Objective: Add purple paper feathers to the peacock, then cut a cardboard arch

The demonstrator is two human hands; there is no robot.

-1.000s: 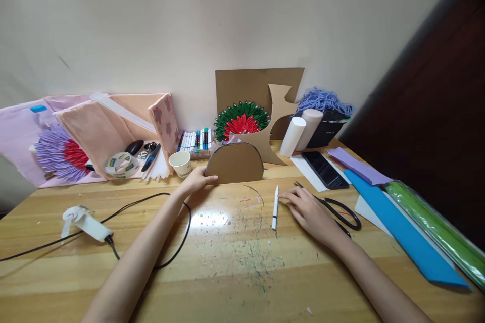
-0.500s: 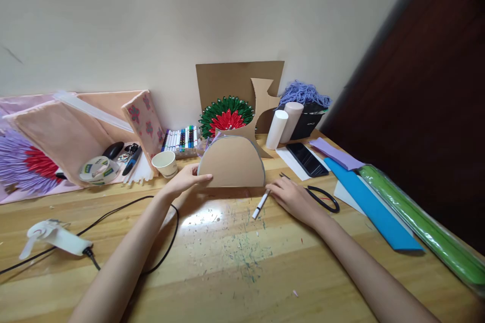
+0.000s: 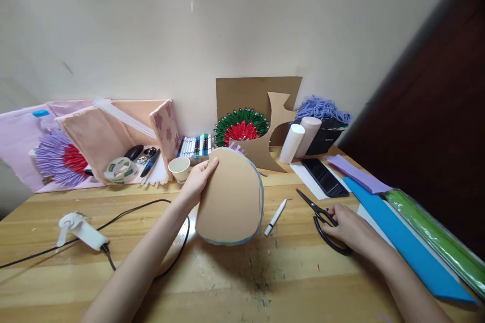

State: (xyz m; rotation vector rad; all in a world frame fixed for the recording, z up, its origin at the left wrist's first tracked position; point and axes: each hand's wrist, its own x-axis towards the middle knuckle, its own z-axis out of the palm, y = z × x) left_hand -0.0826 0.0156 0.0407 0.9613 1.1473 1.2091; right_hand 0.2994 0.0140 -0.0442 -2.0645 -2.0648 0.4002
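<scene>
My left hand (image 3: 199,179) grips the upper left edge of a rounded brown cardboard piece (image 3: 231,199) with a blue outline, holding it lifted and tilted above the wooden table (image 3: 242,282). My right hand (image 3: 348,229) rests on the handles of black scissors (image 3: 322,217) that lie on the table to the right, fingers curled over the loops. A white marker pen (image 3: 275,210) lies between the cardboard piece and the scissors.
Along the wall stand a cardboard sheet (image 3: 257,93), a red and green paper flower (image 3: 241,126), markers (image 3: 195,145), a paper cup (image 3: 179,168), tape (image 3: 120,169) and pink sheets. A glue gun (image 3: 81,228) with its cord lies left. A phone (image 3: 324,176) and coloured paper (image 3: 401,242) lie right.
My left hand has lifted the cardboard piece off the table and drawn it nearer. My right hand left the pen and moved right onto the scissors' handles.
</scene>
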